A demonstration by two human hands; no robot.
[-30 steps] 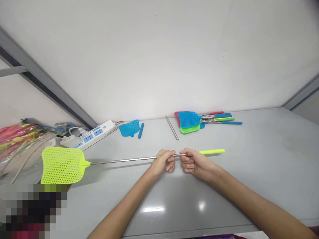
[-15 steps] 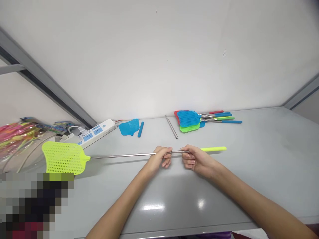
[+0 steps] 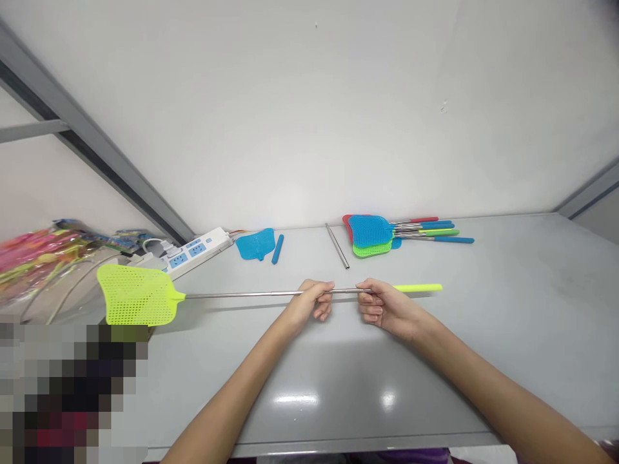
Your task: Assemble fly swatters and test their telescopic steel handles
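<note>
Both hands hold a yellow-green fly swatter (image 3: 138, 295) level above the grey table (image 3: 507, 309). Its thin metal telescopic rod runs from the mesh head at the left to a yellow-green grip at the right. My left hand (image 3: 312, 303) pinches the rod near its middle. Just to the right, my right hand (image 3: 384, 304) is closed on the rod where it meets the grip. The two hands are a short gap apart.
At the back of the table lie a stack of finished swatters (image 3: 374, 233), a loose metal rod (image 3: 337, 245), a blue swatter head (image 3: 256, 243) with a blue grip (image 3: 277, 249), and a white power strip (image 3: 196, 250). Packaged colourful swatters (image 3: 33, 254) lie far left.
The swatter has risen slightly and its head has shifted right; my hands stay on the rod, a little further apart than a second ago.
</note>
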